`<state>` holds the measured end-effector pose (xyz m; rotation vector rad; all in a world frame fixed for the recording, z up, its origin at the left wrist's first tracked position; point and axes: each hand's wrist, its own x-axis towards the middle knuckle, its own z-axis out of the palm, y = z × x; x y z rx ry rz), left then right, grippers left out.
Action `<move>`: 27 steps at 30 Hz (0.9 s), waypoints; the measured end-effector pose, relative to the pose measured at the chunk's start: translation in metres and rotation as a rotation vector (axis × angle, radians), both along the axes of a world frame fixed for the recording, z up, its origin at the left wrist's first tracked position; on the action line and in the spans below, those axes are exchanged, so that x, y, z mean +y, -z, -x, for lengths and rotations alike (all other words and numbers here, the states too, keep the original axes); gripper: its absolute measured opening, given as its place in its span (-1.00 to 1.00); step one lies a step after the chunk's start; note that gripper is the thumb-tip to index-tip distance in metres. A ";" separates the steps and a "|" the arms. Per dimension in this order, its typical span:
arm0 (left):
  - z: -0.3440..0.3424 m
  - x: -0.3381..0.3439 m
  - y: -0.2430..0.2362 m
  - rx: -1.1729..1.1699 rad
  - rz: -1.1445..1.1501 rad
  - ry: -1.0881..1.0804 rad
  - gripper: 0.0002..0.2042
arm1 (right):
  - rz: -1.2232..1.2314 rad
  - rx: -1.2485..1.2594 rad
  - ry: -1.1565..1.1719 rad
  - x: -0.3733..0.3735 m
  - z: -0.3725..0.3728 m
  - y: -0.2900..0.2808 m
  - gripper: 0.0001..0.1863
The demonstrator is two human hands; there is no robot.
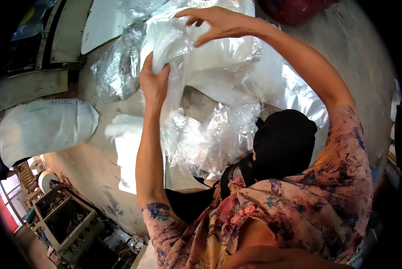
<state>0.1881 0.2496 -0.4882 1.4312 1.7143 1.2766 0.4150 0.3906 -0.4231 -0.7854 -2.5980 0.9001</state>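
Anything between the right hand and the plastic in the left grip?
Nothing visible. The right hand is open beside the clear plastic film held by the left hand; whether its fingertips touch it, I can't tell.

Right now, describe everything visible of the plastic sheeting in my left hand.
The plastic sheeting looks thin, whitish, translucent and limp, with wrinkles and glossy highlights. It is bunched in your left hand, amid other crumpled film. Its edges blend into that, so its extent is unclear, as is whether your right hand touches it.

Glossy, crinkled plastic film (167,42), matt, scuffed floor (362,58), smooth plastic-looking sack (48,127), matt cloth shirt (295,213)
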 end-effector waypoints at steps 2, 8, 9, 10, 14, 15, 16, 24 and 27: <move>0.012 -0.014 -0.043 0.325 -0.198 0.073 -0.53 | -0.171 0.116 -0.070 0.012 -0.024 0.011 0.18; 0.008 -0.085 -0.159 0.818 -0.463 0.176 -0.38 | -0.200 0.303 -0.031 -0.021 0.010 -0.008 0.24; 0.011 -0.096 -0.168 0.883 -0.589 0.175 -0.39 | -0.258 0.311 -0.069 -0.028 0.016 -0.018 0.12; 0.011 -0.110 -0.183 0.936 -0.571 0.175 -0.47 | -0.317 0.319 -0.105 -0.035 0.020 -0.032 0.01; 0.033 -0.138 -0.191 1.029 -0.691 0.071 -0.44 | -0.050 0.407 -0.431 -0.072 0.038 -0.072 -0.62; 0.042 -0.143 -0.192 1.036 -0.708 0.039 -0.38 | -0.003 0.452 -0.542 -0.086 0.044 -0.086 -0.81; 0.054 -0.148 -0.189 0.990 -0.697 0.021 -0.13 | -0.042 0.429 -0.561 -0.099 0.050 -0.096 -0.88; 0.091 -0.156 -0.223 0.250 -0.038 0.212 0.00 | -0.066 0.475 -0.602 -0.136 0.101 -0.098 -0.23; 0.093 -0.168 -0.227 0.053 0.034 0.074 -0.44 | 0.153 0.359 -0.643 -0.141 0.100 -0.111 -0.43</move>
